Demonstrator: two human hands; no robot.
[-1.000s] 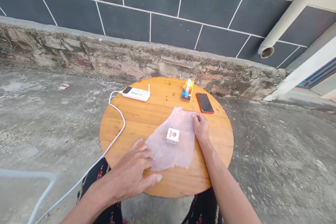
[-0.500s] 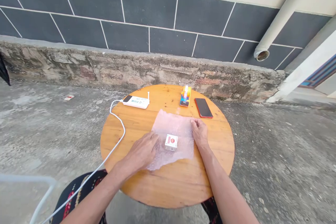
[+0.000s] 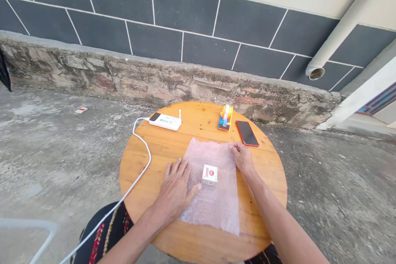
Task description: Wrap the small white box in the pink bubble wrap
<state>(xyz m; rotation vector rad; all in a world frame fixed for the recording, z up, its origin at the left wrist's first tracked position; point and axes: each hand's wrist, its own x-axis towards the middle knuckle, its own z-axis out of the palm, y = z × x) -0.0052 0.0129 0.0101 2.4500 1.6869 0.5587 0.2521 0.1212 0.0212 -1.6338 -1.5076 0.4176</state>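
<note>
My left hand [image 3: 175, 192] lies flat, palm down, left of the lower middle of the frame, its fingers spread and grasping nothing; it covers part of the left edge of a thin, see-through, pinkish sheet [image 3: 216, 210], and its thumb points right, the tip just beside a small box [image 3: 209, 174]. The box, white with red marks on top, sits on the sheet a little below and right of the centre of the frame, with neither of my hands around it. My right hand [image 3: 243, 159], right of centre, has its thumb and fingers bent together at the sheet's upper right corner; the fingertips are too small to make out, so I cannot tell whether they pinch the edge or only press on it. Under all this is a round wooden table [image 3: 198, 121]. Towards its top right lies a phone [image 3: 247, 133] with a dark screen and a red rim, near my right hand, and to the left of that stands a yellow and blue tape dispenser [image 3: 225, 118]. Towards the table's upper left rests a white device [image 3: 165, 121], from which a white cable [image 3: 149, 154] curves down to the lower left of the frame.
</note>
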